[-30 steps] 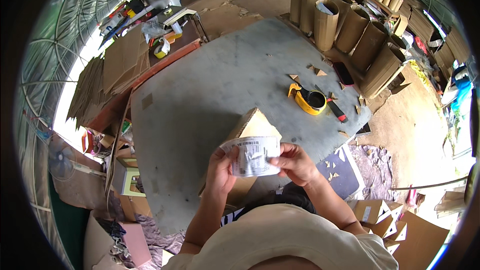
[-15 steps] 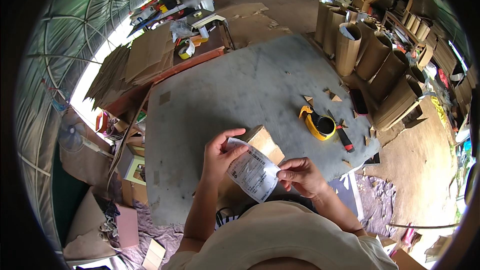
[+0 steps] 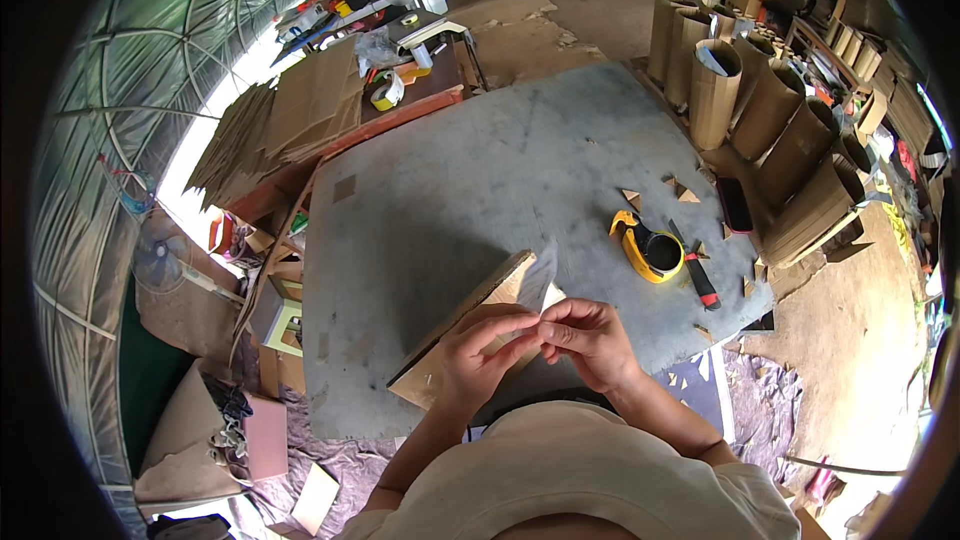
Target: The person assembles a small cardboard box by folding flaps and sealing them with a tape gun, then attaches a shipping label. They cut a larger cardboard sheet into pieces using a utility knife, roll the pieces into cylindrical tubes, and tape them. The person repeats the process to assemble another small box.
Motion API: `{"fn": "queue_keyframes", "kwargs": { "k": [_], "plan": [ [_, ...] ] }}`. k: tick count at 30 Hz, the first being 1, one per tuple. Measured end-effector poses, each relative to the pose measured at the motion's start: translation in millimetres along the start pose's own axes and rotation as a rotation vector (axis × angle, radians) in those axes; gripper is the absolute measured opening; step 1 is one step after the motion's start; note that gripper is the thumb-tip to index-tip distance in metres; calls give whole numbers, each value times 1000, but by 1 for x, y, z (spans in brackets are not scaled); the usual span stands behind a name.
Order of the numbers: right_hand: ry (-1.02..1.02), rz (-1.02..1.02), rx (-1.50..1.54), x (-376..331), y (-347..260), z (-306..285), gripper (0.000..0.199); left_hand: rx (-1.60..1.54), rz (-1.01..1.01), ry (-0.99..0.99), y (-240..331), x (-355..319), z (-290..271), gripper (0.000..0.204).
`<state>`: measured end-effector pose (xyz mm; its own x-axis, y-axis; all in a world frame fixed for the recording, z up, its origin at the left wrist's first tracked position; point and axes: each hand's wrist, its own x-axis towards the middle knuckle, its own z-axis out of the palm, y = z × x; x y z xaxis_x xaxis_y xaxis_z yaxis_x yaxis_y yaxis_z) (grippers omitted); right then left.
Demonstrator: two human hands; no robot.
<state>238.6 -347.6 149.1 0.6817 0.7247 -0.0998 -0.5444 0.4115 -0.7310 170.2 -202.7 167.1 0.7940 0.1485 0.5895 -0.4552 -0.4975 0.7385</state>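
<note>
Up close: left hand (image 3: 478, 360) and right hand (image 3: 590, 337) fingers pinching white label (image 3: 538, 280) over cardboard piece (image 3: 470, 325); cardboard tubes (image 3: 715, 90) behind.

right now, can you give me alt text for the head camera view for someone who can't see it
Seen from above, a person's left hand and right hand pinch a thin pale sheet over a flat cardboard piece on a grey table. A yellow tape dispenser and a red-handled knife lie to the right, with cardboard tubes beyond.
</note>
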Motion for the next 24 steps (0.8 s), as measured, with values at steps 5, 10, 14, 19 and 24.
{"fn": "queue_keyframes", "kwargs": {
  "k": [5,10,14,19,24],
  "plan": [
    [-16,-49,18,0,0,4,10,-80,-81,33,-3,-4,2,26],
    [27,-91,-39,2,-4,8,6,-104,-75,30,-7,0,4,26],
    [80,-117,-47,3,-2,9,5,-92,-74,31,-8,2,4,26],
    [102,-145,-50,2,1,10,5,-106,-54,23,-8,1,4,27],
    [80,-187,-77,0,0,13,7,-150,-112,43,-9,-1,2,26]
  ]
}}
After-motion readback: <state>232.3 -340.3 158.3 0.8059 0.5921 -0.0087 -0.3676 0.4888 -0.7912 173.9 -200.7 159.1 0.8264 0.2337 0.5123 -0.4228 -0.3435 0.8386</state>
